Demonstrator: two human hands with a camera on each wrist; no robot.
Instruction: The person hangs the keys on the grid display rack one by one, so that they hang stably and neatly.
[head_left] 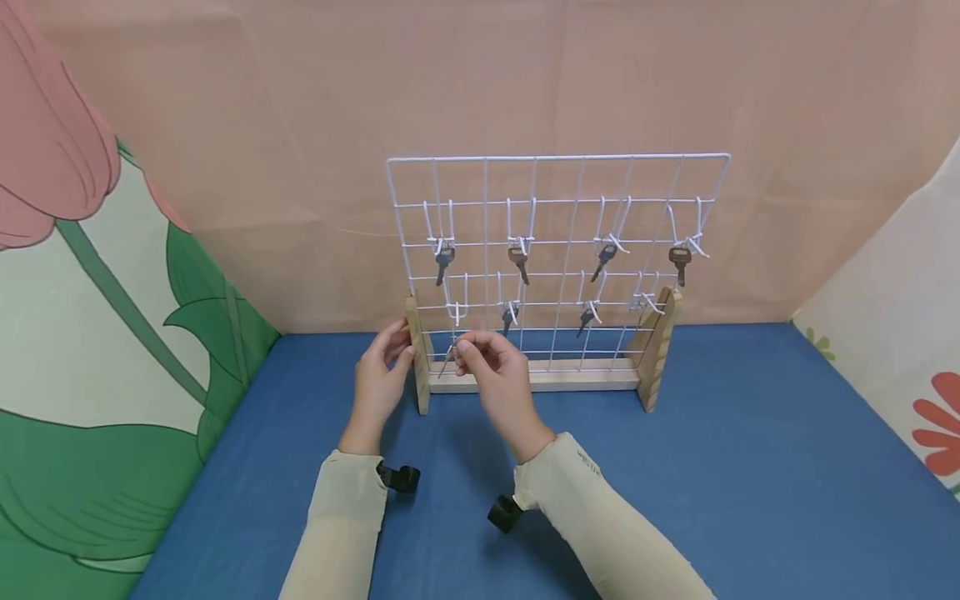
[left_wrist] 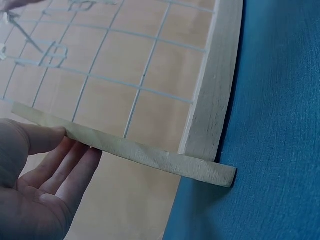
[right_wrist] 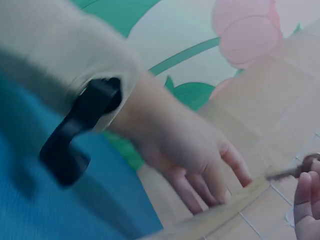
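A white wire grid rack (head_left: 558,156) stands on a wooden base. My left hand (head_left: 378,383) holds the rack's left wooden upright (head_left: 417,358), with the thumb on one side and the fingers on the other; the left wrist view shows this grip on the upright (left_wrist: 150,159) closely. Between thumb and fingertips, my right hand (head_left: 501,379) pinches a small key (head_left: 446,365) in front of the grid's lower left, below a white hook (head_left: 456,315). In the right wrist view the key (right_wrist: 290,173) points toward the upright, and only a few right fingers (right_wrist: 306,200) show.
Several keys hang from the upper hooks, one a dark key (head_left: 518,258). Two more, a key (head_left: 510,317) and another key (head_left: 587,317), hang in the lower row. A blue cloth (head_left: 750,467) covers the table. Printed panels and a tan backdrop (head_left: 300,125) surround it.
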